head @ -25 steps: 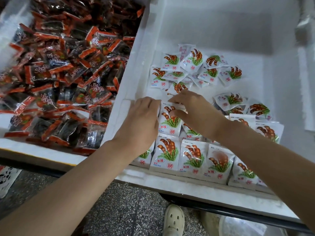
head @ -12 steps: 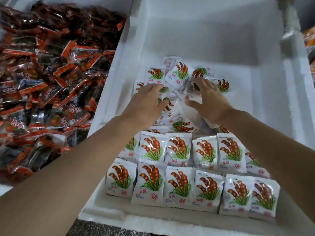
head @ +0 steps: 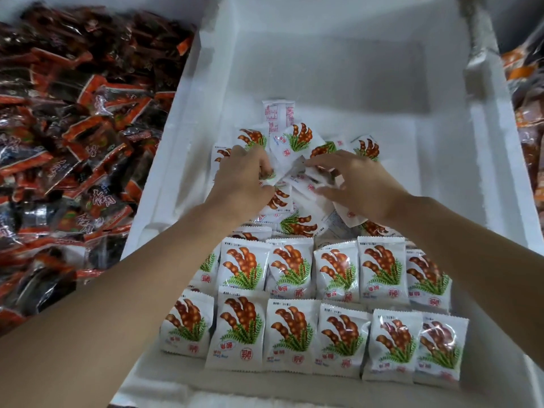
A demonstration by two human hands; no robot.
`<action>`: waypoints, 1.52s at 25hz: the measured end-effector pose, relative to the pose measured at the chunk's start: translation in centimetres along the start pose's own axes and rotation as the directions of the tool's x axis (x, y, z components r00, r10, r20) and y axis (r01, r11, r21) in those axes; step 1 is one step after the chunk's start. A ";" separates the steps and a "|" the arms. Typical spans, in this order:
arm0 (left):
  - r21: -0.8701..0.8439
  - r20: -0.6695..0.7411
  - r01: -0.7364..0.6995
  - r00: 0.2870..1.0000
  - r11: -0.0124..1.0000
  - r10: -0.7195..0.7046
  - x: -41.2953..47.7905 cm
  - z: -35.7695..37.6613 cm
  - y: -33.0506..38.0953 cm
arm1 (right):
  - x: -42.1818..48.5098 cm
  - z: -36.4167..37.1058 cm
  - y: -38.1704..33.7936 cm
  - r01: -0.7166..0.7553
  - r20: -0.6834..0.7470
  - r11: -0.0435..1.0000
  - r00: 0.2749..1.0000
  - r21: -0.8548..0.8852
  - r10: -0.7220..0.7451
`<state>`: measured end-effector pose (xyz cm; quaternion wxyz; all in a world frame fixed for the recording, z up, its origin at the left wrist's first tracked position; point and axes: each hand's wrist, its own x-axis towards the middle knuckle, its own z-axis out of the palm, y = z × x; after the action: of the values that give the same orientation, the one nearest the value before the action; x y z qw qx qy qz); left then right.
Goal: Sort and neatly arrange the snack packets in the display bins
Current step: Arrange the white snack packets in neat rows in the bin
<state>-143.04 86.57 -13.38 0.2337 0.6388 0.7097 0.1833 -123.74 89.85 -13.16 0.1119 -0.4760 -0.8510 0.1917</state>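
Right now my left hand (head: 244, 175) and right hand (head: 359, 184) are both deep in a white foam bin (head: 176, 160), meeting over a heap of loose packets (head: 294, 142). The left hand's fingers are curled into the heap's left side and grip at least one packet. The right hand lies flatter on the right side, fingers stretched leftward across the packets with the thumb below them. I cannot tell whether it is pinching one or only pressing.

The heap sits directly under my fingertips and spreads a little to the far side, so both hands are equally close to it. Its white packets, printed with brown pods and green leaves, point every which way, and one at the far edge shows its back.

Nearer to me, below my wrists, the neat rows (head: 294, 334) fill the near part of the bin. Their packets lie face up, long axis running near to far, edges touching or overlapping. I judge the next packets must be pulled toward me and turned to match that line.

To the left, a neighbouring bin holds dark red-and-black packets (head: 73, 142) in a jumble.
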 end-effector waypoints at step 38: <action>-0.669 0.091 0.013 0.994 0.744 0.065 -12.9 1.2 7.8 | -14.9 -7.1 -2.2 -0.236 -0.256 0.901 0.905 0.365 0.341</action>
<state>-134.99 74.61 -8.75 0.4825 0.5316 0.5744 0.3933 -115.03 77.65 -5.92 0.2925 -0.5974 -0.6978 0.2657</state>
